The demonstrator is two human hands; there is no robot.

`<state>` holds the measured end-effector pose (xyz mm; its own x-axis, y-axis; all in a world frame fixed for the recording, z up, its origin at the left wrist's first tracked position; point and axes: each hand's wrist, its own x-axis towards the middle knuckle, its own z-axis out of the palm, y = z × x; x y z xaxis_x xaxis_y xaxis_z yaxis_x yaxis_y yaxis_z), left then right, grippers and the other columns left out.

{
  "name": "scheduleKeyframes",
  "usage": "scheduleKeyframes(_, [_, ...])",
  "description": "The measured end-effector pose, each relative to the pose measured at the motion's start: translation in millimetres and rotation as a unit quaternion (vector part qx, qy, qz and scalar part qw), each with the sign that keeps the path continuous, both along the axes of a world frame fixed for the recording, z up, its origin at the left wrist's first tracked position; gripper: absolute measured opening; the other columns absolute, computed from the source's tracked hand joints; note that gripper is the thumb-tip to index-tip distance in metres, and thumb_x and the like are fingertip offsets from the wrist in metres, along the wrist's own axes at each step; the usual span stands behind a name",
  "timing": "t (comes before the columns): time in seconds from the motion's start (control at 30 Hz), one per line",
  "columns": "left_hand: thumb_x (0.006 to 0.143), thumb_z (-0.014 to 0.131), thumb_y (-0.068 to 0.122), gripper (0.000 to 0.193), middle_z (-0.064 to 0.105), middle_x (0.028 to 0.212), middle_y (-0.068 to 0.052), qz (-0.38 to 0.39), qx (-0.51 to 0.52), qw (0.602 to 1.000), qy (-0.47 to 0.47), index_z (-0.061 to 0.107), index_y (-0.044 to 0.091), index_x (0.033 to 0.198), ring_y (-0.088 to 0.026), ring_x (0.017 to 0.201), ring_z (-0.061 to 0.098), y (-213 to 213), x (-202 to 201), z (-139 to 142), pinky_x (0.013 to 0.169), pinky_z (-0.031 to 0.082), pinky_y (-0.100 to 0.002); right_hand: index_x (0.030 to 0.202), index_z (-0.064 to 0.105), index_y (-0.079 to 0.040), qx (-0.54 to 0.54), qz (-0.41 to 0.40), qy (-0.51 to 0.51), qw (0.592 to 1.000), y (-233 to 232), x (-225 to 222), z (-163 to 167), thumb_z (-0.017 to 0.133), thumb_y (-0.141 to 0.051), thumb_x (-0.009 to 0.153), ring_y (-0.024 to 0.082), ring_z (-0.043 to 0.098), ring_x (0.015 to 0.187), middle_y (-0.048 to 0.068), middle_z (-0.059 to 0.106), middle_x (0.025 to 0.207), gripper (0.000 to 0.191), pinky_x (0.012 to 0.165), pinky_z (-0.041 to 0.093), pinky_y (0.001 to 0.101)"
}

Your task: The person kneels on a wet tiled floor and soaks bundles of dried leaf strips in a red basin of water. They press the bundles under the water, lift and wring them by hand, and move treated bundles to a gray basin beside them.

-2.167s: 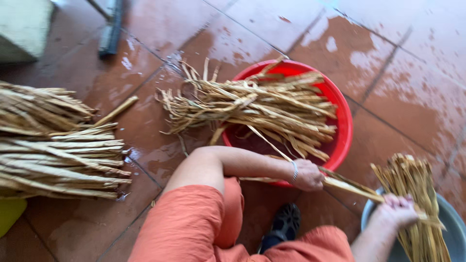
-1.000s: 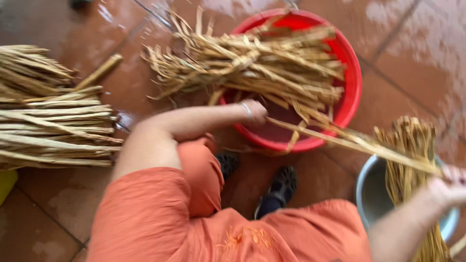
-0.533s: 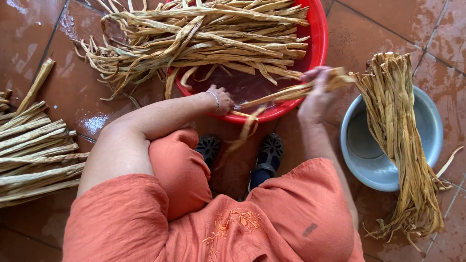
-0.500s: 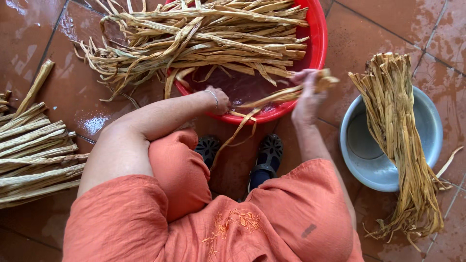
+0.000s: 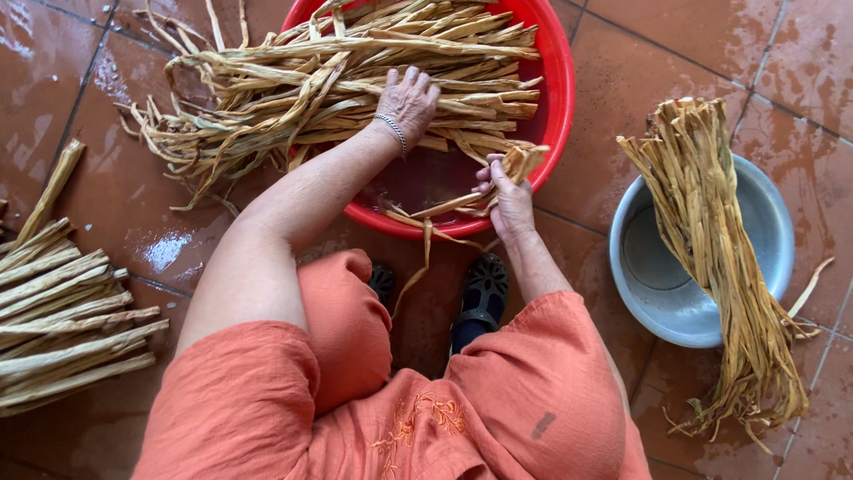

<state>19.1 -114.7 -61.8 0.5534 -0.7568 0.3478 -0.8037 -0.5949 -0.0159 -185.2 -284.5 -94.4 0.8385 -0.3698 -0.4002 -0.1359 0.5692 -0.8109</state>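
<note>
Strip in right hand: the right hand [image 5: 511,203] has its grip closed around one end of a tan fibre strip [image 5: 462,206], at the near rim of the red basin; the strip trails left along the rim and one end droops over it toward the floor.
Left hand: the left hand [image 5: 409,100] lies palm down, fingers spread, on the heap of wet strips [image 5: 338,80]; its grip is wide and flat, pressing rather than clasping. A thin bracelet [image 5: 389,132] sits at the wrist.
Red basin: the red basin [image 5: 562,89] stands on the floor in front of the person's knees; the heap lies across it and spills over its left rim onto the tiles.
Grey bowl: a grey metal bowl [image 5: 773,240] stands right of the basin, apart from it, with a bundle of strips [image 5: 720,249] draped across and hanging over its near edge.
Left edge: stacked pale stalks [image 5: 62,320] lie on the wet brown tiled floor [image 5: 711,44].
Person: orange clothing [image 5: 400,400], dark sandals [image 5: 480,293].
</note>
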Motion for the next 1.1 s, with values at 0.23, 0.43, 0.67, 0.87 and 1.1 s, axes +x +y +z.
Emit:
scheduleKeyframes(0.23, [0.086, 0.072, 0.021, 0.015, 0.064, 0.102, -0.013, -0.043, -0.068, 0.980, 0.184, 0.069, 0.009, 0.094, -0.033, 0.106, 0.057, -10.4, -25.7, 7.0, 0.089, 0.046, -0.049, 0.121, 0.067, -0.006, 0.094, -0.033, -0.021, 0.995, -9.8, 0.0, 10.2, 0.065, -0.024, 0.105, 0.010, 0.052, 0.057, 0.002, 0.061, 0.077, 0.024, 0.059, 0.054, 0.0323])
scheduleKeyframes(0.43, [0.091, 0.067, 0.026, 0.018, 0.071, 0.094, -0.015, 0.007, -0.035, 0.874, 0.485, 0.070, 0.008, 0.093, -0.034, 0.094, 0.068, -24.5, -96.6, 16.9, 0.084, 0.055, -0.045, 0.122, 0.067, -0.008, 0.083, -0.121, -0.056, 0.988, -17.5, -5.0, 7.6, 0.066, -0.021, 0.103, 0.009, 0.058, 0.070, 0.004, 0.072, 0.098, 0.022, 0.062, 0.050, 0.0282])
scheduleKeyframes(0.67, [0.098, 0.061, 0.039, 0.033, 0.078, 0.103, -0.013, -0.023, -0.121, 0.800, 0.587, 0.072, 0.014, 0.117, -0.028, 0.097, 0.077, -52.1, -105.5, 3.8, 0.087, 0.059, -0.039, 0.120, 0.070, -0.005, -0.015, -0.097, -0.058, 0.993, -6.6, -19.2, 11.1, 0.065, -0.020, 0.106, 0.014, 0.067, 0.101, 0.008, 0.072, 0.115, 0.021, 0.087, 0.056, 0.0314])
scheduleKeyframes(0.87, [0.096, 0.046, 0.034, 0.041, 0.080, 0.095, -0.013, 0.003, -0.070, 0.790, 0.610, 0.071, 0.022, 0.126, -0.027, 0.094, 0.081, -60.4, -110.5, 6.3, 0.089, 0.060, -0.038, 0.118, 0.068, -0.001, 0.049, -0.071, -0.060, 0.994, 12.0, -17.9, 27.3, 0.059, -0.024, 0.104, 0.018, 0.067, 0.112, 0.009, 0.072, 0.121, 0.028, 0.099, 0.056, 0.0351])
scheduleKeyframes(1.1, [0.088, 0.050, 0.042, 0.044, 0.072, 0.116, -0.013, -0.047, -0.043, 0.804, 0.592, 0.077, 0.011, 0.104, -0.031, 0.107, 0.072, -63.5, -113.9, -1.3, 0.094, 0.056, -0.042, 0.102, 0.064, 0.002, 0.077, -0.152, -0.035, 0.985, 0.7, -12.2, 12.5, 0.056, -0.020, 0.106, 0.029, 0.071, 0.101, 0.021, 0.073, 0.110, 0.024, 0.096, 0.058, 0.0433])
